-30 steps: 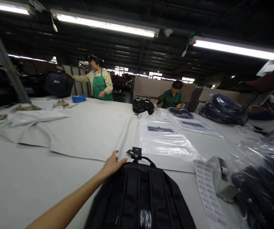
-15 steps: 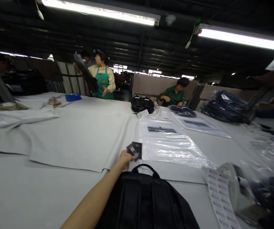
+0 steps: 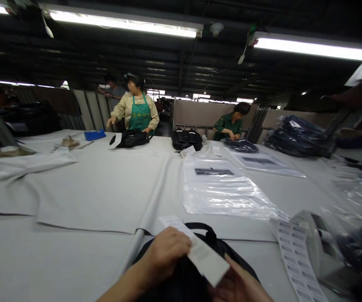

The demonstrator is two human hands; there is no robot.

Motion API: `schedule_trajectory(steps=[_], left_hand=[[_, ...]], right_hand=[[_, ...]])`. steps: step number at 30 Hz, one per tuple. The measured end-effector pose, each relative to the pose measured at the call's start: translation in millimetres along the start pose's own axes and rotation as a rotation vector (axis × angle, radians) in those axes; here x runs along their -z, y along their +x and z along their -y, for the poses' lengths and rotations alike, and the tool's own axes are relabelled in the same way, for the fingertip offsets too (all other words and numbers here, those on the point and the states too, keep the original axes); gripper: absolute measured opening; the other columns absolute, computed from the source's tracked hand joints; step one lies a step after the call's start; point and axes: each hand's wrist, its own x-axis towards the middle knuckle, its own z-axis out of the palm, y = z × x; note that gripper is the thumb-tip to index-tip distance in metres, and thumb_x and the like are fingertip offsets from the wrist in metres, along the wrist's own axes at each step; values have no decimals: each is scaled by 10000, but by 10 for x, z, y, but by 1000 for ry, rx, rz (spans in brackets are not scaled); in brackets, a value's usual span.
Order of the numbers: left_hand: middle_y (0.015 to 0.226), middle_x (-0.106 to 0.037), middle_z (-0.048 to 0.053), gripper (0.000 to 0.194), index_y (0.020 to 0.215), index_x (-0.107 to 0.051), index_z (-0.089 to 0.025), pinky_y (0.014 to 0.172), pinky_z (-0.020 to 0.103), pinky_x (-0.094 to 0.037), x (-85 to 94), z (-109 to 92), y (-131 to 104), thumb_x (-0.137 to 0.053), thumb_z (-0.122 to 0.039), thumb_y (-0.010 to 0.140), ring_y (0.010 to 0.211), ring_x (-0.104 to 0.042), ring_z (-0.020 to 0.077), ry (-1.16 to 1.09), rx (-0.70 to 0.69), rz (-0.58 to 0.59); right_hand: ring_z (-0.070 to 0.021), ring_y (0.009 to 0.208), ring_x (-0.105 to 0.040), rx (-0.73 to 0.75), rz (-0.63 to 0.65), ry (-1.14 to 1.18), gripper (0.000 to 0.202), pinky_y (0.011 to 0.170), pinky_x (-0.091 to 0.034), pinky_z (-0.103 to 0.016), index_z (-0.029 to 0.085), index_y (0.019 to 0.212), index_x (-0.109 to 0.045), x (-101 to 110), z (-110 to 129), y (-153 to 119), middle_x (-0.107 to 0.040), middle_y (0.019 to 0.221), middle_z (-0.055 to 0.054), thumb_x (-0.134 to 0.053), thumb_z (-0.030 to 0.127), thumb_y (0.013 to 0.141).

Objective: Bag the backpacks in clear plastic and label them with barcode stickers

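Two bare hands handle the white tag (image 3: 207, 258) above the black backpack (image 3: 181, 279) at the near edge of the table (image 3: 89, 180). Left hand (image 3: 168, 247): fingers bent and closed on the tag. Right hand (image 3: 235, 279): partly curled at the tag's near right end; firmness of grip cannot be determined. Judged status: tag handling is under way, not complete. The backpack is outside any bag; the clear plastic bag (image 3: 215, 191) lies flat beyond it. The label strip (image 3: 297, 260) rests at near right, beside the grey dispenser (image 3: 322, 256), apart from both hands.
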Motion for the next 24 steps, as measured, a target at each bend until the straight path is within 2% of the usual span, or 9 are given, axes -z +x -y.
schedule_trajectory(steps=[3, 4, 6, 8, 11, 14, 19, 21, 24], left_hand=[[1008, -681, 82, 251, 985, -616, -207, 916, 359, -428, -41, -224, -114, -408, -98, 898, 994, -601, 207, 164, -260, 313], [1036, -676, 76, 240, 992, -613, -217, 958, 365, -406, -49, -256, -170, -423, -104, 900, 1018, -595, 203, 188, -278, 347], [1092, -657, 71, 213, 1008, -600, -234, 1013, 389, -366, -51, -274, -306, -447, -134, 898, 1065, -575, 210, 181, -259, 230], [1115, -641, 72, 200, 1042, -564, -244, 981, 384, -401, -29, -261, -440, -448, -165, 898, 1063, -573, 216, 115, -25, -67], [1068, -631, 67, 179, 1071, -508, -239, 847, 325, -486, 49, -235, -514, -482, -254, 894, 966, -602, 202, -15, 595, -474], [1113, -596, 68, 332, 1095, -498, -224, 884, 349, -461, 127, -186, -385, -574, -415, 834, 959, -586, 209, -112, 864, -509], [977, -641, 120, 609, 1194, -410, -150, 730, 328, -504, 76, -40, -95, -594, -551, 775, 842, -623, 213, -777, 1241, -381], [885, -656, 105, 543, 1115, -491, -128, 712, 314, -498, 10, -18, -52, -655, -491, 746, 788, -625, 206, -880, 1163, -283], [839, -648, 69, 253, 891, -594, -148, 762, 311, -487, -64, -59, -65, -664, -349, 756, 789, -611, 195, -803, 871, -244]], right_hand=[[-143, 651, -648, -236, 142, 500, 489, 607, -485, -233, 99, 862, -683, -81, 225, 245, -699, 786, -118, -528, 559, 802], [-128, 630, -638, -224, 195, 530, 404, 594, -465, -211, 78, 854, -682, -123, 253, 263, -699, 770, -116, -633, 467, 759], [-135, 638, -643, -164, 263, 499, 328, 607, -454, -208, 44, 872, -676, -185, 242, 248, -701, 763, -124, -741, 298, 674], [-160, 660, -656, -125, 223, 486, 349, 640, -463, -236, 43, 905, -666, -203, 176, 210, -704, 759, -122, -761, 255, 643], [-184, 720, -667, -96, 138, 525, 389, 698, -474, -279, 75, 961, -637, -187, 86, 183, -710, 789, -105, -763, 268, 647], [-200, 767, -670, -62, 165, 525, 454, 746, -476, -316, 101, 1005, -601, -183, 73, 197, -711, 828, -97, -787, 239, 615], [-227, 804, -669, -19, 194, 471, 511, 775, -473, -351, 122, 1023, -576, -212, 102, 203, -706, 871, -104, -805, 265, 588], [-237, 799, -669, -18, 194, 438, 556, 764, -474, -353, 120, 1052, -570, -226, 105, 194, -704, 874, -111, -810, 285, 579], [-243, 815, -664, -41, 173, 455, 601, 762, -482, -361, 128, 1123, -554, -245, 143, 176, -702, 881, -106, -787, 333, 609]])
